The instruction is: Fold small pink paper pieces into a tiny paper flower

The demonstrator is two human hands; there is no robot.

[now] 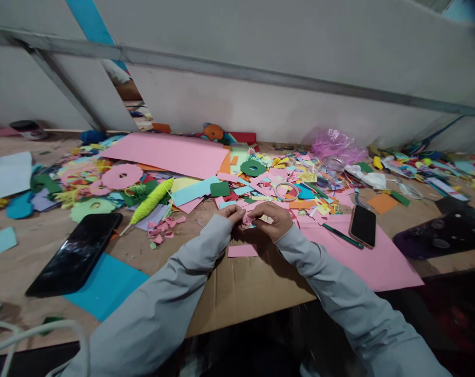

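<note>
My left hand point(232, 214) and my right hand point(272, 219) meet over the middle of the cardboard-covered table point(237, 293), both in grey sleeves. Their fingertips pinch a small pink paper piece point(247, 218) between them. A pink paper strip point(242, 251) lies flat just below the hands. Small folded pink scraps point(164, 229) sit to the left of my left hand. A roll of clear tape point(286, 191) lies just beyond my right hand.
Coloured paper scraps cover the far half of the table. A large pink sheet point(170, 152) lies at the back, another pink sheet point(363, 256) at right under a phone point(363, 225) and green pen point(341, 235). A black phone point(76, 253) rests at left by blue paper point(104, 285).
</note>
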